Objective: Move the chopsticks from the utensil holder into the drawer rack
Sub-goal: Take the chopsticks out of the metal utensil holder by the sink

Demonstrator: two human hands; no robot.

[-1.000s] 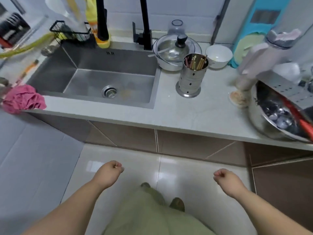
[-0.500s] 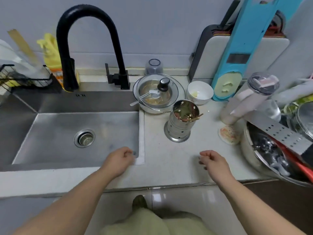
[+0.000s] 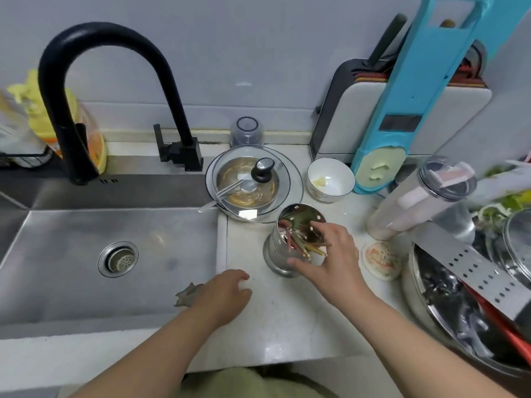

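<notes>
Two hands: right hand (image 3: pixel 330 262) grip spread wide over chopsticks (image 3: pixel 298 242), left hand (image 3: pixel 227 294) loosely curled, empty.

A stainless steel sink (image 3: pixel 71 254) with a round drain strainer (image 3: pixel 117 259) occupies the left of the white worktop (image 3: pixel 275 320). A black gooseneck tap (image 3: pixel 94 90) stands at its rear edge. A yellow bottle (image 3: pixel 83 139) stands behind the tap. Just right of the sink, a glass lid with a black knob (image 3: pixel 263 170) covers a metal pan (image 3: pixel 253 183). A white bowl (image 3: pixel 330 179) sits beside the pan. A blue slicer (image 3: pixel 402 110) leans against a grey and white board rack (image 3: pixel 353 119). A clear lidded canister (image 3: pixel 425 199) stands tilted at right, near a large steel basin (image 3: pixel 459 317) holding utensils.
</notes>
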